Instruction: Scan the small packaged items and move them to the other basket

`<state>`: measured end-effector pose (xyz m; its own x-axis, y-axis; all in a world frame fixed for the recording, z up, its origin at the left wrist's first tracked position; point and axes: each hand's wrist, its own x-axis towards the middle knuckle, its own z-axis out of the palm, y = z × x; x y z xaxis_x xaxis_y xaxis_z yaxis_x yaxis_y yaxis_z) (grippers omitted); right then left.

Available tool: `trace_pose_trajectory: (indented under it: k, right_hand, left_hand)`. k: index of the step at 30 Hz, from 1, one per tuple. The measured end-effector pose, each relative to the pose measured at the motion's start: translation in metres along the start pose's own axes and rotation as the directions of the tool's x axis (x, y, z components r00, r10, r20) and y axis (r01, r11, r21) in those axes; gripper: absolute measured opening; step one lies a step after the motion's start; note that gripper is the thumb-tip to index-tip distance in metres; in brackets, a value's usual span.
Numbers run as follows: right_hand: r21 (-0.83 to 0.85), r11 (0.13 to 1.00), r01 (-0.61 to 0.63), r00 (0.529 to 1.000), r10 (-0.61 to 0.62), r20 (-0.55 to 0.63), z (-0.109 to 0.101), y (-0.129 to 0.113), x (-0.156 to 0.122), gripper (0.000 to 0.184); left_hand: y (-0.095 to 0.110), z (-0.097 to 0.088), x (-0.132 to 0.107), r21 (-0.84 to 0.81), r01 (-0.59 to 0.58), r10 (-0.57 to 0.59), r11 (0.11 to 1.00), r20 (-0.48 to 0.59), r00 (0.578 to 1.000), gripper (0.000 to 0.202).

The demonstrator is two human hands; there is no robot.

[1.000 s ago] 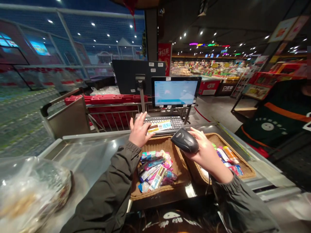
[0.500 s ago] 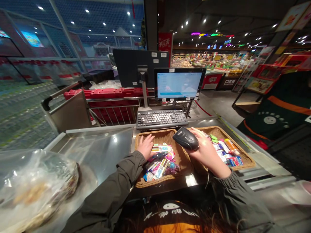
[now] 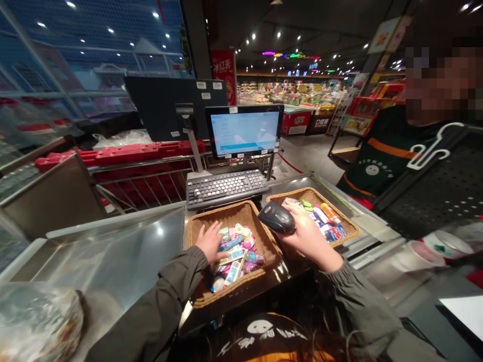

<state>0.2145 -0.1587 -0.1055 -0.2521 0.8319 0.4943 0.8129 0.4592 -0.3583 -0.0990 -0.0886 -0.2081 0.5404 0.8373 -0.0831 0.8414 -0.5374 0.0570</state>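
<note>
My right hand (image 3: 307, 235) grips a black handheld barcode scanner (image 3: 276, 216) above the gap between two wicker baskets. My left hand (image 3: 210, 242) rests inside the left wicker basket (image 3: 226, 211), fingers spread over several small colourful packets (image 3: 236, 251), holding nothing that I can see. The right wicker basket (image 3: 341, 236) holds more small packets (image 3: 320, 217). Behind the baskets are a grey keyboard (image 3: 225, 186) and a lit till screen (image 3: 244, 131).
A steel checkout counter (image 3: 124, 256) stretches left, with a bagged item (image 3: 35, 322) at its near left corner. A person in a dark jacket with an orange stripe (image 3: 381, 156) stands at the right. A black perforated panel (image 3: 441, 186) and red baskets (image 3: 124, 153) flank the till.
My left hand left the keyboard, carried a flat packet down into the left basket and now rests on the packets. The view turned right, bringing the person in.
</note>
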Motion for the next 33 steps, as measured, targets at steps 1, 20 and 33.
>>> trace_pose_trajectory:
  k: [1,20,33]
  right_hand:
    - [-0.013,1.0,-0.017,0.999,0.016,-0.033,-0.007,0.007,-0.003,0.04]
    - [-0.129,0.942,-0.31,0.893,0.242,-0.379,-0.103,0.14,-0.059,0.054]
    - [-0.05,0.965,-0.259,0.912,0.227,-0.343,-0.094,0.199,-0.038,0.05]
  left_hand:
    - [0.002,-0.006,0.003,0.0,-0.028,0.028,1.0,-0.05,0.998,0.058]
    - [0.192,-0.022,0.225,-0.038,-0.302,0.295,0.952,-0.132,0.946,0.058]
    - [0.228,0.005,0.298,-0.03,-0.299,0.299,0.954,-0.014,0.954,0.043]
